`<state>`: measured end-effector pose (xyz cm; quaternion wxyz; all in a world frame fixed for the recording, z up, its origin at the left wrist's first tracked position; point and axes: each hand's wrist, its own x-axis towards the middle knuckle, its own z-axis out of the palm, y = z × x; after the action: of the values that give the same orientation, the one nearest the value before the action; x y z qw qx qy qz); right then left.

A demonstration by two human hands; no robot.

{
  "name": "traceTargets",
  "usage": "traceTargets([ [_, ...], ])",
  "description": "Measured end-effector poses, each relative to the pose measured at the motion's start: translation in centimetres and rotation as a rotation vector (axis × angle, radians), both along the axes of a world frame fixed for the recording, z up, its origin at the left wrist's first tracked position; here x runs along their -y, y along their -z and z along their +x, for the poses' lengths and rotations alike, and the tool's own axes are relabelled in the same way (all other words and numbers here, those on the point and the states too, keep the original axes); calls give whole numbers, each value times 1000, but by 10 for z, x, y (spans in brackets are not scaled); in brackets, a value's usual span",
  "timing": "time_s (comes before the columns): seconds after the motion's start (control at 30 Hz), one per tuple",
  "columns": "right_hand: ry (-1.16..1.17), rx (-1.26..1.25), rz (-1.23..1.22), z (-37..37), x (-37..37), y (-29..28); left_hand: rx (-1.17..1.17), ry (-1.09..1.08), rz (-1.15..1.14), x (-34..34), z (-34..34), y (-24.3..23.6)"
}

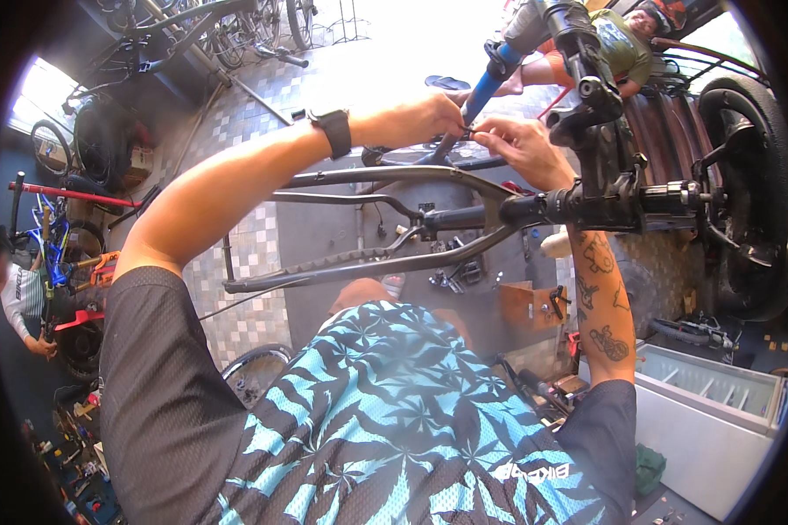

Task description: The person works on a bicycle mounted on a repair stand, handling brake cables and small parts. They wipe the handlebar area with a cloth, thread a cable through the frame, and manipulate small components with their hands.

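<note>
A dark bicycle frame (394,267) spans the view in front of me, its forked tubes stretching out to the left. Beyond these tubes a slanting blue tube (483,93) meets darker tubing. At the lower part of that tube my left hand (427,120) is closed, fingertips pinched together. From the other side my right hand (530,150) reaches in, thumb and fingers pinching at the same spot. Between both sets of fingertips sits a small dark part (467,133), too small to name. My right forearm passes behind the frame's thick dark tube (552,208).
A black tyre (744,201) and dark metal parts crowd the right side. Below it stands a white chest freezer (700,446). One person (622,48) sits at the upper right; another (22,302) is by a blue bicycle (52,245) at left. Loose parts lie on the floor.
</note>
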<state>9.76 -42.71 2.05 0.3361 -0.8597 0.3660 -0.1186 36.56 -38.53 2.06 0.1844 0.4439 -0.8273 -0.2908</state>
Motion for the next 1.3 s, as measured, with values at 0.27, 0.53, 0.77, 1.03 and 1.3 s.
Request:
traceTargets([
  [0.27, 232, 369, -465, -96, -52, -8, 31, -199, -379, -29, 135, -94],
  [0.53, 687, 499, -154, -173, -189, 20, -321, -639, 25, -150, 191, -184],
  [0.77, 840, 412, 270, -179, -322, 154, -531, -865, 3, -269, 274, -118],
  [1.03, 881, 326, 648, -88, -479, 230, -1553, -910, -114, -298, 400, -7],
  [1.3, 780, 225, 578, 24, -489, 233, -1500, -860, 40, -248, 426, 52],
])
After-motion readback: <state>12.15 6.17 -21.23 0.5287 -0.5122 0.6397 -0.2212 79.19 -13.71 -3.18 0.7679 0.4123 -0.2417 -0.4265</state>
